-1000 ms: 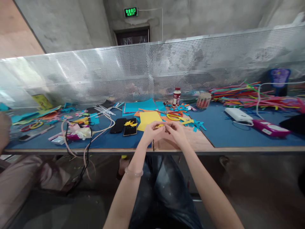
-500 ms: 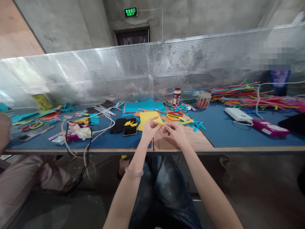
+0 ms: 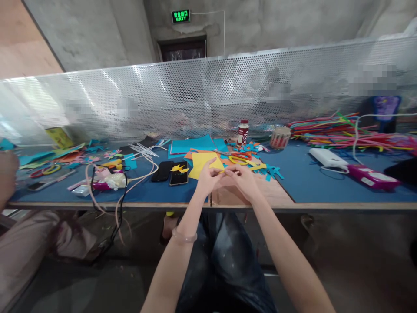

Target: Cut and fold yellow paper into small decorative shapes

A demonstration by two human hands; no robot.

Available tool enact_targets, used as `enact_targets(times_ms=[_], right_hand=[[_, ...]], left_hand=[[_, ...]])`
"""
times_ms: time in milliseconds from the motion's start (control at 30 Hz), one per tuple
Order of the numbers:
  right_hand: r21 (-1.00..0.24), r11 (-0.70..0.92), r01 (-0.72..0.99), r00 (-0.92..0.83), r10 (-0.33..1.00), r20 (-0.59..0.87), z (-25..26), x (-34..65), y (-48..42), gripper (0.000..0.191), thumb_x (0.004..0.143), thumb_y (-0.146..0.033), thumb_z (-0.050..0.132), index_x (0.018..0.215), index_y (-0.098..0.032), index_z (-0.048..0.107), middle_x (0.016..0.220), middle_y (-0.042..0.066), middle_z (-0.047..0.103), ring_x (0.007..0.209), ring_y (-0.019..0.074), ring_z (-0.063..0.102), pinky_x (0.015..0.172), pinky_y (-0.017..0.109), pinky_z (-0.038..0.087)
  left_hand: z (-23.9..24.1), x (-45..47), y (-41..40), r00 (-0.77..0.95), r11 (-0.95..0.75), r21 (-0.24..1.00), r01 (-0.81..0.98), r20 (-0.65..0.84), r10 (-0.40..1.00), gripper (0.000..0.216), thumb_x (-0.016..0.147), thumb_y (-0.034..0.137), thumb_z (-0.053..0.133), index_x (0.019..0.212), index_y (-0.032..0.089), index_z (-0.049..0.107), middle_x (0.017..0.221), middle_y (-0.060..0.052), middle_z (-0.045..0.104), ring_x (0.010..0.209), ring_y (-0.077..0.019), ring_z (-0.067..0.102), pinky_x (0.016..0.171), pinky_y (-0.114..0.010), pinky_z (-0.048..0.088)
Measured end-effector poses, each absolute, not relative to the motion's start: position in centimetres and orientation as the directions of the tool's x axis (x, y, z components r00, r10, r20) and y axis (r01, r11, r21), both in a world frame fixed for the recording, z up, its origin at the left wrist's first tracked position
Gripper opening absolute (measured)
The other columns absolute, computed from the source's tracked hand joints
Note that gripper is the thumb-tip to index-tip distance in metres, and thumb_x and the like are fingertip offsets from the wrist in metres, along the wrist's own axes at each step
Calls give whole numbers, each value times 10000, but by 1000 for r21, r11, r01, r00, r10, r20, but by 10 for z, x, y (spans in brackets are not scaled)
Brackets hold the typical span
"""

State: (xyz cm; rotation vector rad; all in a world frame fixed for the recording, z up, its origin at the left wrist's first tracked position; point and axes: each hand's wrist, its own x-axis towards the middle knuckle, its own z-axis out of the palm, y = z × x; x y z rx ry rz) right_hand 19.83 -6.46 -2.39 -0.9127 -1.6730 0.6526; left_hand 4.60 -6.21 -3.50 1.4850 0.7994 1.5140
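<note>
My left hand (image 3: 207, 179) and my right hand (image 3: 243, 180) meet above the table's near edge, fingers pinched together. Between the fingertips sits a small yellow paper piece (image 3: 223, 171). Just beyond the hands lies a yellow paper sheet (image 3: 203, 162) on top of blue and orange sheets. Two dark phones (image 3: 170, 171) lie left of the hands, one carrying a yellow paper flower (image 3: 179, 168). Yellow-handled scissors (image 3: 239, 159) rest right of the yellow sheet.
A perforated metal screen (image 3: 208, 100) backs the blue table (image 3: 306, 180). A glue bottle (image 3: 242, 131), a pile of coloured sticks (image 3: 345, 130), a white power bank (image 3: 328, 157) and a pink case (image 3: 371, 177) are at right. Cables and paper scraps (image 3: 107, 178) lie left. Another person sits at far left.
My hands have drawn slightly apart and then stayed pinched on the small yellow piece; the view shifted a little. Nothing else on the table moved.
</note>
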Motion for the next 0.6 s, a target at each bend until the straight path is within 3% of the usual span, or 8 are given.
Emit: enact_targets(times_ms=[200, 467, 600], right_hand=[[-812, 533, 239, -49, 842, 538, -27, 194, -63, 215, 768, -376, 593, 772, -174, 667, 777, 58, 679, 706, 189, 585, 618, 297, 427], [-799, 553, 236, -174, 833, 525, -21, 197, -71, 208, 797, -349, 550, 859, -182, 658, 866, 54, 678, 793, 190, 595, 701, 311, 436], [-779, 553, 295, -171, 833, 526, -21, 196, -72, 196, 809, -328, 525, 787, -176, 647, 789, 48, 668, 709, 179, 575, 648, 301, 422]], left_hand=[[-34, 44, -66, 116, -461, 887, -39, 462, 879, 283, 724, 315, 661, 906, 104, 612, 866, -114, 672, 813, -180, 642, 784, -315, 491], [-35, 41, -61, 32, -412, 911, -8, 412, 911, 218, 701, 306, 667, 797, 115, 628, 738, -85, 679, 691, -182, 655, 701, -312, 504], [-32, 40, -64, 20, -390, 920, 25, 390, 921, 226, 694, 323, 672, 779, 117, 638, 725, -82, 680, 664, -189, 656, 680, -318, 510]])
